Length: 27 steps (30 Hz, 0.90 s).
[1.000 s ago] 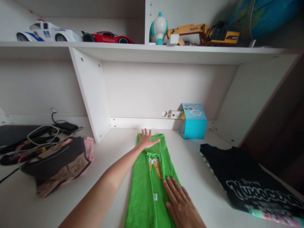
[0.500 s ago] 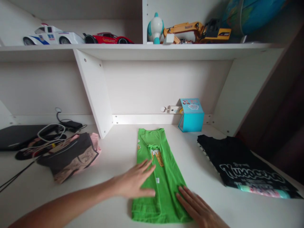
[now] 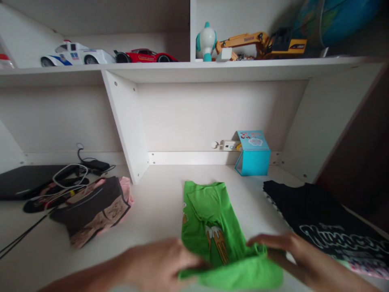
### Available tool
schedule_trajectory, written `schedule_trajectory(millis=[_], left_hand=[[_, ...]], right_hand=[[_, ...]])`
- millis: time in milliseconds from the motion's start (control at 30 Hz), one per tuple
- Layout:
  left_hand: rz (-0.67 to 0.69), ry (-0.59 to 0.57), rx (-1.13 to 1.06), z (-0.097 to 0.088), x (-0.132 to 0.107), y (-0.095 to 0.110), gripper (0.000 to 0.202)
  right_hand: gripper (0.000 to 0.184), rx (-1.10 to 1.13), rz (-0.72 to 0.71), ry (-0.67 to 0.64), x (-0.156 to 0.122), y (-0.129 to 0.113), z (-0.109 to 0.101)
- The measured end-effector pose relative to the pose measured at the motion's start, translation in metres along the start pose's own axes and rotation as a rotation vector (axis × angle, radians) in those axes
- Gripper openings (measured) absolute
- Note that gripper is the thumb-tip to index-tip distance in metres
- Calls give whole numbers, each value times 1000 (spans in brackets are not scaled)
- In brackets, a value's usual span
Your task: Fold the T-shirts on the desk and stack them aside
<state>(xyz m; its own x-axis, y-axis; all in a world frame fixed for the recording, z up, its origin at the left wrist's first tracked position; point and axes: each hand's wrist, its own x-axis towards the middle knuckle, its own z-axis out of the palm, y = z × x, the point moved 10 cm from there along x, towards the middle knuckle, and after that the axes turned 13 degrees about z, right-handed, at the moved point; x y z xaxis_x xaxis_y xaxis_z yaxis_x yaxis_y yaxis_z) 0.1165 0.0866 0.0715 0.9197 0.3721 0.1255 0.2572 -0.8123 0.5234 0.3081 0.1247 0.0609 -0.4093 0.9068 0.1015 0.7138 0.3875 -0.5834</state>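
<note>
The left hand (image 3: pixel 168 261) and right hand (image 3: pixel 288 251) are half-curled, the green shirt (image 3: pixel 232 235) gripped at its raised near end. Beyond the right hand, a black shirt (image 3: pixel 317 207) is laid.

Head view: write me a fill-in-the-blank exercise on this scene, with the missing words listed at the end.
1. The left hand and the right hand hold the near end of a garment whose main colour is ____.
2. The toy car beside the white toy truck is mainly ____.
3. The black shirt lies to the ____ of the garment.
4. The yellow toy excavator stands on the ____ above the desk.

Missing words: green; red; right; shelf.
</note>
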Motion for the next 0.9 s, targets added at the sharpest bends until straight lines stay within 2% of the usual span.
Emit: schedule_trajectory(millis=[67,100,133,167,233,267,333,467,600,767,900], left_hand=[[-160,173,-208,-50,18,-55,25],[-215,261,-320,-68,25,-89,26],[-284,332,-455,-76,30,-126,30],[-378,389,-574,-77,31,-164,38],[-449,415,-619,-70,34,-223,42],[-472,425,-624,-65,34,-245,40],[-485,448,-598,-57,31,-273,35],[-496,539,-468,-63,23,-296,33],[-569,589,-210,-67,21,-309,25],[-617,618,72,-63,19,-304,31],[-609,554,90,-66,24,-299,19]], right_hand=[[36,67,68,-24,54,9,-17],[38,94,69,-44,82,13,-18],[38,99,63,-62,111,18,-16],[36,96,71,-66,138,27,-11],[27,60,118,-60,184,52,6],[25,34,145,-55,201,65,16],[22,-13,188,-36,224,90,31],[24,-84,229,38,238,117,41],[29,-157,248,129,234,121,47],[36,-225,244,150,223,114,60],[30,-244,334,126,222,114,60]])
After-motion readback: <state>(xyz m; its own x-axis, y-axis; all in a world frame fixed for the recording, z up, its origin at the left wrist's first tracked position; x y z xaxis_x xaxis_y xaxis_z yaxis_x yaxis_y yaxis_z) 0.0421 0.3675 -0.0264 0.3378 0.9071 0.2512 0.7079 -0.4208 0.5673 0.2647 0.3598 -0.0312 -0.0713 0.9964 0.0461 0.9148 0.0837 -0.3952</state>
